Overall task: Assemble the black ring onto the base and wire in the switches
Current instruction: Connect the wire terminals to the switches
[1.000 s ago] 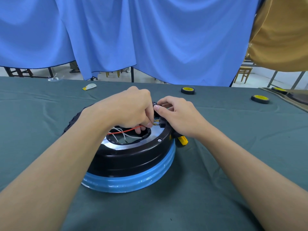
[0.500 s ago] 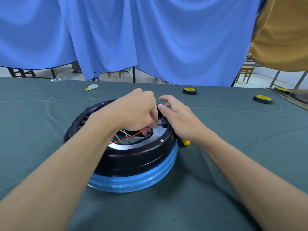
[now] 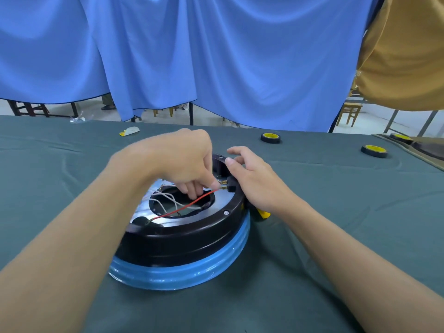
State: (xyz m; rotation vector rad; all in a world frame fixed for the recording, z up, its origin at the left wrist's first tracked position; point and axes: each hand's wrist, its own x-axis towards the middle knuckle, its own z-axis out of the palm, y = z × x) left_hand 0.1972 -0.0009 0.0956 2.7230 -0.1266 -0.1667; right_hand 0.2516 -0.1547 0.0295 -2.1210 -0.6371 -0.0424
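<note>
Two tape rolls [image 3: 270, 137] [image 3: 374, 151] lie beyond; left hand [image 3: 182, 162] covers black ring [image 3: 182, 241].

Left hand [image 3: 177, 162] pinches, fingertips down; right hand [image 3: 254, 181] curls just beside it.

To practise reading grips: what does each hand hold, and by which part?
The left hand pinches the red wire at its tip, by the switch terminals. The right hand grips the black ring at its rim there.

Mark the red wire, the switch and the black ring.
red wire [image 3: 186, 205]: head view, middle of its run.
switch [image 3: 231, 187]: head view, its black body.
black ring [image 3: 182, 243]: head view, near outer wall.
</note>
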